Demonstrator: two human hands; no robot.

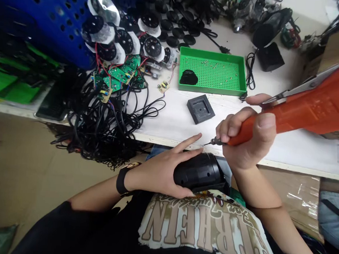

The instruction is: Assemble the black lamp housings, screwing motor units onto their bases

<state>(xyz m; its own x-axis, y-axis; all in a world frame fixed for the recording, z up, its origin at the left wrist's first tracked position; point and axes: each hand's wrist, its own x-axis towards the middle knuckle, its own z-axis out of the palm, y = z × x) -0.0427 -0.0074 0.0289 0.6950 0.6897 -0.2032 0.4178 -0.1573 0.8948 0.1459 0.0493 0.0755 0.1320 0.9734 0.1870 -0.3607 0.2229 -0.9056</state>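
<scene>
My left hand (167, 167) grips a black cylindrical housing (199, 171) held against my body just below the table edge, its index finger stretched toward the tool tip. My right hand (245, 137) is wrapped round an orange electric screwdriver (311, 101). The screwdriver's bit (211, 142) points left and sits just above the housing, close to my left index fingertip. A black wristband is on my left wrist.
A green perforated tray (216, 70) with small screws and a black disc lies on the white table (173, 115). A black square part (201, 108) sits before it. Tangled black cables (100, 126), green circuit boards and round black parts crowd the left; a blue crate (44, 19) stands behind.
</scene>
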